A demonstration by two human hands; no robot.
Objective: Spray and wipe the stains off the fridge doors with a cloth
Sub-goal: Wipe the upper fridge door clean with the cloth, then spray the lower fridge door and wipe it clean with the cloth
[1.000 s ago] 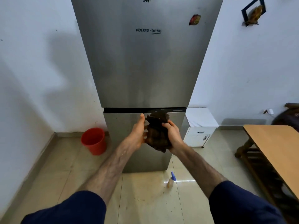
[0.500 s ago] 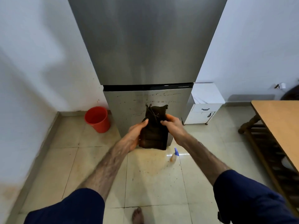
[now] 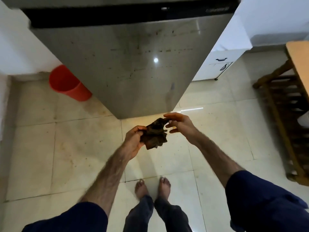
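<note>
From the head camera, the steel-grey lower fridge door (image 3: 133,64) still shows rows of dark specks and drips — by my reading, wiping there is not done. The crumpled dark brown cloth (image 3: 154,133) hangs before it, gripped by the left hand (image 3: 133,143), while the right hand (image 3: 179,123) pinches its upper corner, other fingers spread. What the red plastic bucket (image 3: 66,83) contains is hidden.

Glossy tiled floor (image 3: 75,148), white walls (image 3: 270,15)
</note>
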